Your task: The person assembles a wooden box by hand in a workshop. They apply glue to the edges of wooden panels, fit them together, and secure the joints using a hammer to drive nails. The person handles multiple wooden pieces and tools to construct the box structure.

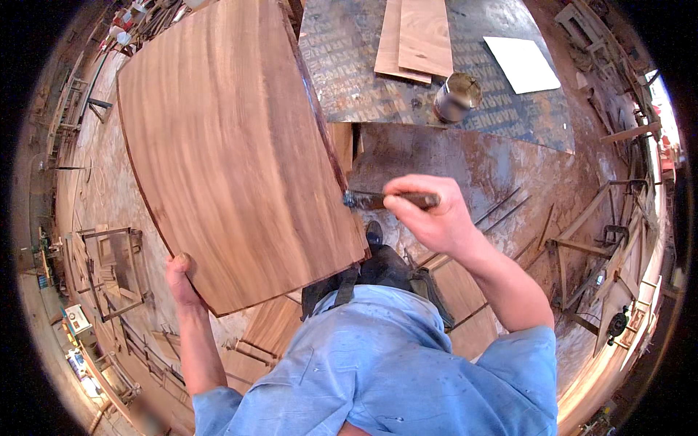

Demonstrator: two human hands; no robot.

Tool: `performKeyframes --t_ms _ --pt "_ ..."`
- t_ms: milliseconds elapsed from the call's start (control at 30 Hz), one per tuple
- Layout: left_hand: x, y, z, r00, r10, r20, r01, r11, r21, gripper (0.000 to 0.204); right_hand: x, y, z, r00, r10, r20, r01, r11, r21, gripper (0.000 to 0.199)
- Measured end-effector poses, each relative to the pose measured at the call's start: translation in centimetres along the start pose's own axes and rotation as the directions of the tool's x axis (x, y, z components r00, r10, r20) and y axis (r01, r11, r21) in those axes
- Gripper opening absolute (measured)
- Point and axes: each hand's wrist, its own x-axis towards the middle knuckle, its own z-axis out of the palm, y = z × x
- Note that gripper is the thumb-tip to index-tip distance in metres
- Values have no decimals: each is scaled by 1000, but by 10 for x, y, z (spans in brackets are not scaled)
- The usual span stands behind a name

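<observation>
Brown wood panel [236, 156] is sitting left of centre, left hand [182, 277] grasping its near-left edge. Right hand [440, 218] is pinching 1 brush [369, 200] at the panel's right edge; overloading the brush could cause drips.

- The head view looks steeply down from above the shirt [356, 349], facing ahead of the wearer.
- Nearest are the shirt and board [233, 152]; the table [512, 116] lies farther off, near edge in view, far edge cut off at top.
- A wide lens takes in floor [502, 174] on both sides, within a dark round rim.
</observation>
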Motion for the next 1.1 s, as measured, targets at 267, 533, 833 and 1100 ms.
performKeyframes --t_ms 267,533,833,1100 --pt "3 6 14 998 -35 47 34 999 15 15 -32 12 7 968 240 75 -245 967 68 17" --pt "1 9 16 998 -39 54 37 999 39 9 15 12 0 960 279 14 -280 959 54 23" --pt "0 6 6 990 -56 133 49 997 58 6 71 2 -2 987 87 -137 -80 995 57 24" --pt "12 3 5 996 -84 -9 83 994 -68 11 -1 17 10 998 -11 55 12 1000 -17 11"
